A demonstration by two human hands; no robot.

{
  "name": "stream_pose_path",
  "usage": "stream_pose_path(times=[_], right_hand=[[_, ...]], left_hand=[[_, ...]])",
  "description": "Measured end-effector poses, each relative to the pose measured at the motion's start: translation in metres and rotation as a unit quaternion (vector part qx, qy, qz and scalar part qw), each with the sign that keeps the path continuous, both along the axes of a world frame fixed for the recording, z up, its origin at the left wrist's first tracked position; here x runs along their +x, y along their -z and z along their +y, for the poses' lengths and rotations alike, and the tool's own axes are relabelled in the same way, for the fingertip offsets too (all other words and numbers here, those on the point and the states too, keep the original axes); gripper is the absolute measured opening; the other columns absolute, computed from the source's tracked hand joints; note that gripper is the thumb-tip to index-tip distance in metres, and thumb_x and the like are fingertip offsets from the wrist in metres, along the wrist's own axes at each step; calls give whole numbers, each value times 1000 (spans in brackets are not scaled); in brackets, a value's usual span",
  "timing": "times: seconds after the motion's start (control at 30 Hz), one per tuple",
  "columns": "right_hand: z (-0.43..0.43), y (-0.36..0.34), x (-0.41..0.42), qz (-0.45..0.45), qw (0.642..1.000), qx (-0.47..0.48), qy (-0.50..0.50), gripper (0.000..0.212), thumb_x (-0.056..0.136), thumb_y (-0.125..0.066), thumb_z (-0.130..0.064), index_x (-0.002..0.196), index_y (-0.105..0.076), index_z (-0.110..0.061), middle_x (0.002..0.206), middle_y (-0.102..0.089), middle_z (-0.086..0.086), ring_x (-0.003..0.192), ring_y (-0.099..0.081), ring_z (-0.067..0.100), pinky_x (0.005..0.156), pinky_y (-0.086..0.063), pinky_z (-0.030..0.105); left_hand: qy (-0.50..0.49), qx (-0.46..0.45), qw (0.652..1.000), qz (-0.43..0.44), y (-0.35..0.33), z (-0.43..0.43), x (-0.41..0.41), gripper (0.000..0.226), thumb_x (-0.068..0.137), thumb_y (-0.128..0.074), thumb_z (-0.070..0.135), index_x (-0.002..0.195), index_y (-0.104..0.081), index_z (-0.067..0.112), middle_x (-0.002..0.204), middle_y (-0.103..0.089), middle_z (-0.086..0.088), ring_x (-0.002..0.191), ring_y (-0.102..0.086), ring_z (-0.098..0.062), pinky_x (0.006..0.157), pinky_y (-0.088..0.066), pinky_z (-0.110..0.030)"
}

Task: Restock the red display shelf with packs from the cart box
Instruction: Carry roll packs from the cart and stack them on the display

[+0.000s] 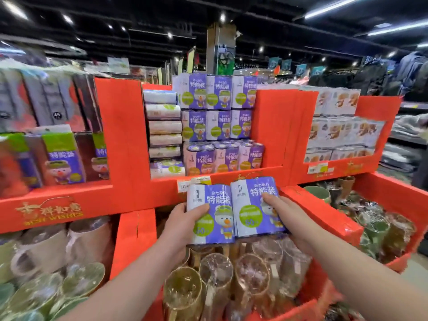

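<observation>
I hold two purple-and-white packs side by side in front of the red display shelf [129, 140]. My left hand [183, 224] grips the left pack [214, 218] with its thumb across the front. The right pack [251, 205] is gripped by my right hand [286, 218], thumb on its label. Both packs hover just below the shelf's middle bay, where like packs [220, 126] stand stacked in three rows. The cart box is out of view.
White rolls [164, 130] are piled at the bay's left. Other bays hold packs at the left [62, 156] and boxed goods at the right [340, 126]. Wrapped mugs and cups [231, 274] fill the red bins below my arms.
</observation>
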State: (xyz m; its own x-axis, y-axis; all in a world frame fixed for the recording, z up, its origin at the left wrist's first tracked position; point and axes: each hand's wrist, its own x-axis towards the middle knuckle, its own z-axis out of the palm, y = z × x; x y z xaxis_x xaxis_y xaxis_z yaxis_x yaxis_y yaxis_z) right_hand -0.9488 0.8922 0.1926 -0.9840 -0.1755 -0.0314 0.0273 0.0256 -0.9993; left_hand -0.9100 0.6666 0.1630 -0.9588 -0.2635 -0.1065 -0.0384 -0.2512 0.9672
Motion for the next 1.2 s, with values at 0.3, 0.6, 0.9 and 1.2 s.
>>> stream_pose_path(times=[0.3, 0.6, 0.9, 1.2], right_hand=[[-31, -57, -150, 96, 989, 1, -111, 22, 89, -64, -35, 98, -61, -16, 82, -65, 1, 69, -61, 18, 56, -53, 25], [-97, -56, -210, 112, 972, 117, -172, 33, 77, -77, -13, 101, -55, -18, 98, -68, 6, 86, -66, 24, 68, -53, 34], [-126, -37, -220, 131, 912, 347, -178, 69, 65, -87, -22, 123, -52, -11, 115, -65, 11, 101, -61, 26, 85, -51, 32], [-128, -41, -225, 130, 894, 392, -172, 83, 61, -88, -28, 129, -43, -13, 127, -58, 7, 114, -58, 26, 97, -48, 37]], left_hand=[[-152, -6, 987, 54, -25, 0, -37, 20, 87, -63, 7, 106, -63, 1, 95, -73, -19, 81, -69, -35, 79, -55, -49], [-275, -10, 958, 80, -31, -20, -30, 17, 87, -60, 3, 103, -63, 0, 83, -75, -14, 62, -71, -22, 59, -59, -35], [-264, -23, 961, 82, -40, -40, -39, 26, 87, -60, 5, 111, -60, -3, 97, -72, -22, 77, -70, -32, 66, -59, -40], [-238, -26, 968, 73, -48, -45, -55, 25, 86, -63, 4, 111, -59, 0, 97, -73, -19, 77, -71, -30, 67, -59, -39]])
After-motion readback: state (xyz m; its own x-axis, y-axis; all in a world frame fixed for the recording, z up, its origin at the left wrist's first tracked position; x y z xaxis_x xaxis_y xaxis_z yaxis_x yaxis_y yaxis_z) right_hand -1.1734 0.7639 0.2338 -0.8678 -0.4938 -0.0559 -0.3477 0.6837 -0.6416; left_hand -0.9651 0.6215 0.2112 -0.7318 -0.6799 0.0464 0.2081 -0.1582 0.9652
